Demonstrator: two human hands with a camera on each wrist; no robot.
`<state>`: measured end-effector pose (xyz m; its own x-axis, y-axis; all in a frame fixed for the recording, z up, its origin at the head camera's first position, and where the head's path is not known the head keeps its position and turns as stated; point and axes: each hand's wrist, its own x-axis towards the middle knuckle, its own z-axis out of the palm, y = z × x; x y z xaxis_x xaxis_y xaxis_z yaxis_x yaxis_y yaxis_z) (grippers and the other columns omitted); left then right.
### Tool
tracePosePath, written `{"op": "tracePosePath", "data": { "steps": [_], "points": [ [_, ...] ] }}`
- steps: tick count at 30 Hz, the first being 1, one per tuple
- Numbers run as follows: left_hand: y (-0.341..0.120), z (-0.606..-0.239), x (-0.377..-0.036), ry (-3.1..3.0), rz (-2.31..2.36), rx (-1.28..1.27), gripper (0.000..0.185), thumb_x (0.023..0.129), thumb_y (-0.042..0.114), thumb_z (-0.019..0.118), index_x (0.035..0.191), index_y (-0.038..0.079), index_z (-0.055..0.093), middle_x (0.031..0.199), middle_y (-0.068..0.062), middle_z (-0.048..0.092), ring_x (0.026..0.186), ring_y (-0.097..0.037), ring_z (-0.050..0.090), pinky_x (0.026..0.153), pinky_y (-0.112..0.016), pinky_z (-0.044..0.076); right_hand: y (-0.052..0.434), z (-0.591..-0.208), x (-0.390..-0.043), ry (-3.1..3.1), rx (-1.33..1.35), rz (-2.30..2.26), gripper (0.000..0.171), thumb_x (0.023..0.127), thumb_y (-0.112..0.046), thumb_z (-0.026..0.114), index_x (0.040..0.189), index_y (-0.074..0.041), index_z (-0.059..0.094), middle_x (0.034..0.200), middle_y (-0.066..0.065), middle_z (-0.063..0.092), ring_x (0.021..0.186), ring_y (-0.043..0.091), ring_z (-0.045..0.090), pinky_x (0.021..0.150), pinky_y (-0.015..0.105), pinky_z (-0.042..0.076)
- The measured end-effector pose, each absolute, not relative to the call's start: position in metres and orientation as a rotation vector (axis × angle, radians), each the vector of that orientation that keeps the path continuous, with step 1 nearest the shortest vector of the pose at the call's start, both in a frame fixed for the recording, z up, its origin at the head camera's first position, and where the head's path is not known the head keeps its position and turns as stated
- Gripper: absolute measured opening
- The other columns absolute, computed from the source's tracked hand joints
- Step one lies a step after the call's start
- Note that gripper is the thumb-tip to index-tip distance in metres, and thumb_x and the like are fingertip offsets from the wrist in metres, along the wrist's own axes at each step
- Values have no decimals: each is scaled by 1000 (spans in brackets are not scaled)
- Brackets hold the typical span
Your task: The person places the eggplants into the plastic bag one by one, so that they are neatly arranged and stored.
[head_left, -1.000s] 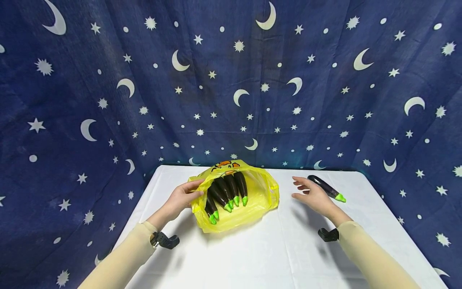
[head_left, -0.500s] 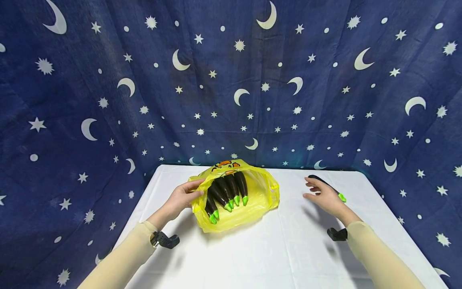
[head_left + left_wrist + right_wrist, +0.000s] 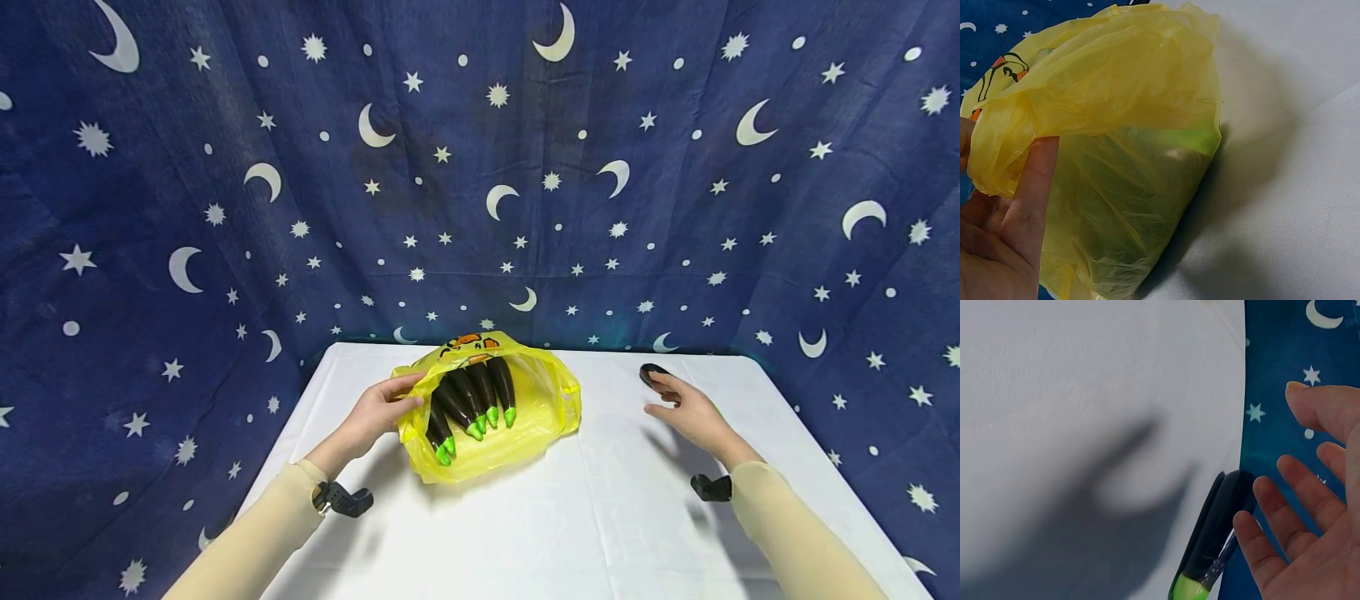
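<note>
From the head view we see a worktop covered in a smooth white cloth, backed by a dark blue curtain printed with white moons and stars. Our left hand holds the rim of a thin, crinkled yellow plastic bag near the middle of the worktop, its fingers curled round the edge so the mouth gapes. Inside the bag lie several long, glossy dark eggplants with bright green stem ends, fanned side by side. Well to the right, our right hand hovers with its fingers loosely spread above a loose eggplant near the far right edge; only that one's rounded dark tip shows past the fingers, and the grip holds nothing.

From the left wrist view, the bag fills the frame, its film translucent and creased, with a green tint showing through. The left hand pinches a bunched fold of the rim between the fingers and thumb.

From the right wrist view, the loose eggplant lies at the worktop's edge, slender and shiny black with a lime-green cap nearest the camera. The right hand is above it, palm facing it, the fingers slightly bent and apart from the skin. Its shadow falls soft on the white cloth.
</note>
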<state>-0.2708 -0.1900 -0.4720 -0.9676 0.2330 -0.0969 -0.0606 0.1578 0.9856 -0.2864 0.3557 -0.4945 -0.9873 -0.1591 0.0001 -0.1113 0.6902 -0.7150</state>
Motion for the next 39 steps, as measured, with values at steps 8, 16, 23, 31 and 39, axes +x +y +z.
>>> {"op": "tracePosePath", "data": {
  "steps": [8, 16, 23, 31, 39],
  "points": [
    [-190, -473, -271, 2205, 1916, 167, 53, 97, 13, 69, 148, 10, 56, 141, -17, 59, 100, -21, 69, 72, -38, 61, 366, -496, -287, 2827, -208, -1242, 79, 98, -35, 71, 157, 2, 33, 147, 33, 45, 133, 52, 45, 106, 61, 41],
    [-189, -473, -271, 2211, 1908, 169, 53, 97, 13, 70, 148, 11, 56, 141, -17, 59, 100, -21, 69, 73, -38, 61, 376, -493, -288, 2833, -174, -1221, 83, 98, -37, 71, 157, 5, 30, 147, 35, 43, 130, 52, 45, 103, 61, 41],
    [-189, -472, -269, 2217, 1901, 178, 53, 97, 13, 69, 148, 12, 56, 140, -16, 59, 100, -21, 69, 72, -38, 61, 387, -495, -285, 2853, -133, -1245, 77, 98, -28, 71, 154, 7, 33, 144, 37, 45, 130, 53, 46, 103, 60, 42],
    [-188, -471, -270, 2223, 1902, 155, 51, 97, 12, 69, 147, 13, 58, 140, -15, 60, 99, -21, 69, 71, -38, 61, 401, -499, -285, 2955, -28, -1178, 69, 102, -27, 63, 153, 8, 34, 142, 39, 45, 128, 56, 45, 101, 65, 41],
    [-187, -470, -268, 2217, 1889, 147, 52, 97, 12, 69, 147, 13, 57, 141, -15, 59, 100, -21, 69, 73, -39, 61, 408, -504, -288, 2999, 95, -1122, 62, 106, -26, 53, 152, 11, 33, 143, 40, 43, 130, 59, 40, 100, 67, 40]
  ]
}}
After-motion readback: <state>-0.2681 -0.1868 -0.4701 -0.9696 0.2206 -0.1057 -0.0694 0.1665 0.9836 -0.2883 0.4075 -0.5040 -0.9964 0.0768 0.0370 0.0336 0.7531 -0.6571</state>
